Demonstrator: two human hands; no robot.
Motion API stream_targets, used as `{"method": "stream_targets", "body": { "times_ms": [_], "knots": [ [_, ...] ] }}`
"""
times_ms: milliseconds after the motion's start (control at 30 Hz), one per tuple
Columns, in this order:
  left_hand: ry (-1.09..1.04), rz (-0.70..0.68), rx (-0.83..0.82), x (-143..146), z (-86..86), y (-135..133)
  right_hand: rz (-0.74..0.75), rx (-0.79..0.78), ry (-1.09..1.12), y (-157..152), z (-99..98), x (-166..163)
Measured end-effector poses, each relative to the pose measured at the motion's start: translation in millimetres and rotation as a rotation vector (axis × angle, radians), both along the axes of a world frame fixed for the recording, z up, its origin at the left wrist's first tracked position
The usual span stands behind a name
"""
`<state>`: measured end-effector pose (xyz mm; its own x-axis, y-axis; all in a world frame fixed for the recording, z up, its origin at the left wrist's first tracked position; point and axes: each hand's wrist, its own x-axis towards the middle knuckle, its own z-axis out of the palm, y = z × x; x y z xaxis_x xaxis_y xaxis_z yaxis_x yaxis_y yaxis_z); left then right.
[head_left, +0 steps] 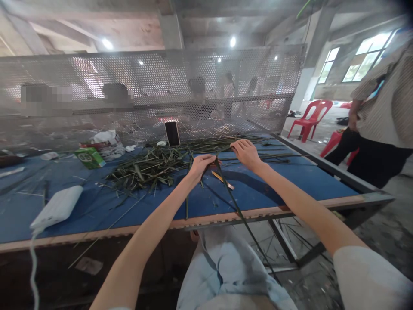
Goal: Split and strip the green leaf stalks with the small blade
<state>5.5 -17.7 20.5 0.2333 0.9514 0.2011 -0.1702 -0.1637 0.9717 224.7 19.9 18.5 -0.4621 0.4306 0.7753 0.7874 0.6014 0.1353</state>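
Note:
My left hand (202, 165) pinches a long green leaf strip (230, 196) between thumb and fingers, above the middle of the blue table. The strip slants down to the right over the table's front edge and hangs beside my leg. To the right and slightly farther back, my right hand (247, 153) has its fingers curled together near long leaf strips (271, 157); whatever is at its fingertips is too small to make out. A small yellow cutter knife (222, 180) lies just below my hands. Left of them is a heap of short leaf pieces (146, 168).
A phone (172, 133) stands upright against the perforated metal screen (148, 99). On the left are a green box (89, 158) and a white power bank (58, 207) with a cable. A person (380, 103) stands beyond the table's right edge, near a red chair (311, 118).

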Motion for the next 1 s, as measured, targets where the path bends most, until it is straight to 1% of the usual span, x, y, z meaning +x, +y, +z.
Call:
{"method": "stream_targets", "body": {
  "times_ms": [100,167,233,300,367,467,500,567,667,767,867,1000],
  "knots": [
    [-0.055,0.076,0.025,-2.7,0.8,1.3,-0.046,-0.02,0.043,-3.1,3.2,3.4],
    [-0.082,0.126,0.027,-4.4,2.0,1.8,-0.049,-0.045,0.11,-4.4,3.2,5.0],
    [-0.089,0.143,0.017,-5.3,2.9,2.1,-0.012,-0.091,0.21,-4.6,1.2,4.6],
    [-0.082,0.117,0.004,-5.0,3.0,2.3,0.098,-0.189,0.343,-4.6,-1.5,0.7],
    [-0.075,0.073,-0.006,-4.0,1.9,2.6,0.259,-0.397,0.495,-6.2,-3.5,-7.3],
    [-0.068,0.025,-0.015,-1.8,-0.9,2.7,0.481,-0.83,0.645,-14.1,-4.0,-23.2],
    [-0.067,0.018,-0.015,-0.9,-1.8,2.6,0.534,-0.931,0.68,-17.8,-3.8,-28.3],
    [-0.057,0.007,-0.01,0.8,-3.6,2.2,0.612,-1.034,0.779,-25.1,-3.4,-36.3],
    [-0.033,-0.02,0.012,3.4,-4.8,0.8,0.652,-1.056,0.889,-32.0,-3.7,-41.4],
    [-0.017,-0.03,0.022,5.0,-4.3,-1.0,0.641,-1.025,0.835,-33.3,-4.9,-40.8],
    [0.001,0.005,0.025,5.3,-3.0,-2.5,0.637,-0.959,0.811,-32.1,-6.1,-40.1],
    [0.034,0.04,0.055,6.0,-3.3,-2.3,0.582,-0.876,0.81,-31.3,-7.2,-41.1]
  ]
}}
